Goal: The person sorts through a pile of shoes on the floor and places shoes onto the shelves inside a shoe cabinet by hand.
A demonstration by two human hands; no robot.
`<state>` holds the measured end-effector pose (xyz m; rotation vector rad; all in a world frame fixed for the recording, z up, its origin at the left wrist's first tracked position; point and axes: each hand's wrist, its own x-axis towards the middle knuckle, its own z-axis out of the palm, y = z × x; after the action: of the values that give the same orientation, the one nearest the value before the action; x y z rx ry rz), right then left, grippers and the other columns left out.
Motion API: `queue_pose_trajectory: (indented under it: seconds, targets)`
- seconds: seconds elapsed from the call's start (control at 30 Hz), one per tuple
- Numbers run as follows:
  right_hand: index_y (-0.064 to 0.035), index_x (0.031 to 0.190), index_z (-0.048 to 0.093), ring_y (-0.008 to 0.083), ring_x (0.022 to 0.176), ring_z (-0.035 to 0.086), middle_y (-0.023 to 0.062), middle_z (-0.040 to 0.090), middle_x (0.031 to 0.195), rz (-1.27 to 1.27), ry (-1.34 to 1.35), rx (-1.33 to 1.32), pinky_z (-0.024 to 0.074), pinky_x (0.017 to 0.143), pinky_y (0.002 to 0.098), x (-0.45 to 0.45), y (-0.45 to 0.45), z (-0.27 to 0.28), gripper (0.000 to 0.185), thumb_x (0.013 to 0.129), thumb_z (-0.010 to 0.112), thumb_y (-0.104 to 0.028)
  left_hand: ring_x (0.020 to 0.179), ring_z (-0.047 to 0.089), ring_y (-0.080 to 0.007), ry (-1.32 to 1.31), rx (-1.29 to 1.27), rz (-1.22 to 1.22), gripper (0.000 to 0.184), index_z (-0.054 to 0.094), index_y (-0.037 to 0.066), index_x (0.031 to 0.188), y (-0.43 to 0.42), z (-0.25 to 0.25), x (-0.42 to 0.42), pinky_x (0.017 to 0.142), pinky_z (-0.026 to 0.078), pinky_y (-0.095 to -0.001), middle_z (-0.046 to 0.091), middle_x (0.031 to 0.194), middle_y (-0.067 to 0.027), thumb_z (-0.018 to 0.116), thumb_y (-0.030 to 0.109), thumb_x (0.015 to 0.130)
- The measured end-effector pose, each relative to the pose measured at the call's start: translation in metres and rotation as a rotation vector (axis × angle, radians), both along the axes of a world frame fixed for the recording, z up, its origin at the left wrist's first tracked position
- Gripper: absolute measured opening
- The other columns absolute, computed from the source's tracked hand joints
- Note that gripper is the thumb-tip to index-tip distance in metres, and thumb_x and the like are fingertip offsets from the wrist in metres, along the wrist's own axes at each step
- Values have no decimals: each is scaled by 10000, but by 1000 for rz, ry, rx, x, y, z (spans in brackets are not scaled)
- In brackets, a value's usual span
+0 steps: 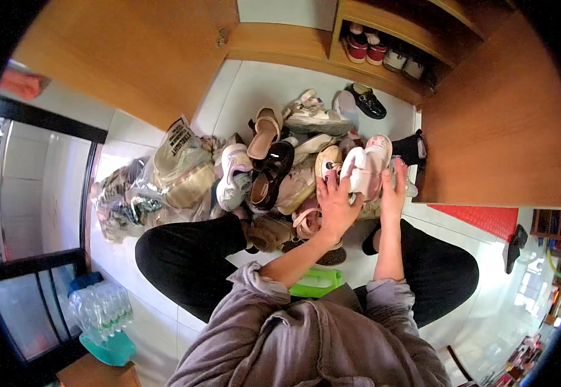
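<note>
My left hand (pixel 339 208) rests with spread fingers against the near end of a pink-and-white sneaker (pixel 356 173) and a tan shoe (pixel 328 157). On the other side, my right hand (pixel 393 187) is upright with fingers stretched out, beside a second pink-and-white shoe (pixel 378 148). Whether its palm touches that shoe, I cannot tell. Around them lies a heap of shoes: a black patent shoe (pixel 273 174), a beige sandal (pixel 265 132), a white-and-lilac sneaker (pixel 234 177) and a chunky grey-white sneaker (pixel 317 118). A pink strapped shoe (pixel 307 219) lies under my left wrist.
A wooden cabinet with open doors (pixel 500 122) stands ahead, with red and white shoes (pixel 365 51) on its low shelf. Clear plastic bags (pixel 187 184) sit left of the heap. Nearby are a green plastic object (pixel 317 282), bottled water (pixel 100 309) and a red mat (pixel 480 222).
</note>
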<state>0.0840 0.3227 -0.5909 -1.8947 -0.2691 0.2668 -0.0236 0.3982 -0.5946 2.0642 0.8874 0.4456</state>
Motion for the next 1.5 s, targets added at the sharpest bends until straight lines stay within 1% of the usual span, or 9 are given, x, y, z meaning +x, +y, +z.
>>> queue_pose_trajectory:
  seconds: [0.1,0.2,0.43,0.53,0.73,1.03,1.2,1.3,1.5]
  targets:
    - [-126,1311,412,398,1305,207,297,215,1379,117,-161,-219,264,1021,455,-7,15,-39,633,802,591,-456,1257,270,-433,-263,25,64,579,408,68,1247,28,-4,-32,1015,296,-444,382,1278,-231,636,86,716]
    - [-114,1271,433,430,1293,204,211,285,1382,66,-585,-557,224,1014,539,-26,45,-27,535,796,585,-309,1275,263,-390,-36,441,200,534,474,95,1173,72,16,-73,1023,226,-501,380,1307,-164,672,102,678]
    - [-151,1153,551,338,1286,231,72,339,1367,702,-782,-990,51,978,681,-81,97,-8,461,720,647,-278,1310,120,-445,177,315,357,493,467,31,1142,89,-32,-125,1020,282,-470,333,1348,-188,657,92,691]
    - [-211,1130,575,304,1286,240,-7,340,1373,639,-808,-913,54,995,660,-70,83,-19,475,678,691,-300,1257,282,-431,112,379,301,198,544,22,921,75,-33,-114,981,348,-447,431,1268,-193,563,15,724]
    - [-215,1168,549,287,1277,284,-32,289,1418,410,-943,-932,78,1007,626,-32,63,-29,575,626,713,-316,1077,495,-372,-48,446,115,160,556,53,826,48,-4,-89,853,442,-421,478,1227,-197,606,84,677]
    - [-267,1210,522,236,1291,298,-42,320,1414,614,-641,-871,75,1026,601,-5,54,7,512,704,587,-222,919,538,-332,34,-188,53,256,541,6,859,14,-31,-63,695,449,-427,570,860,-153,655,187,719]
    - [-200,1197,535,255,1275,325,29,484,1288,535,-686,-713,83,1027,608,-23,75,0,488,724,605,-298,1038,475,-337,-134,195,420,330,542,29,973,75,-11,-74,811,409,-427,537,1033,-170,644,232,735]
    - [-177,1204,518,293,1291,280,64,413,1339,682,-832,-635,138,1024,595,-58,102,13,500,714,600,-229,1191,351,-364,268,34,393,428,492,69,1104,102,-49,-92,884,372,-487,392,1281,-182,642,222,733]
    - [-149,1136,581,336,1306,233,102,369,1368,1050,-804,-640,175,1078,465,-78,115,-1,437,698,571,-137,949,496,-374,-65,120,329,204,580,17,925,61,-22,-75,817,420,-435,475,1137,-206,539,106,746]
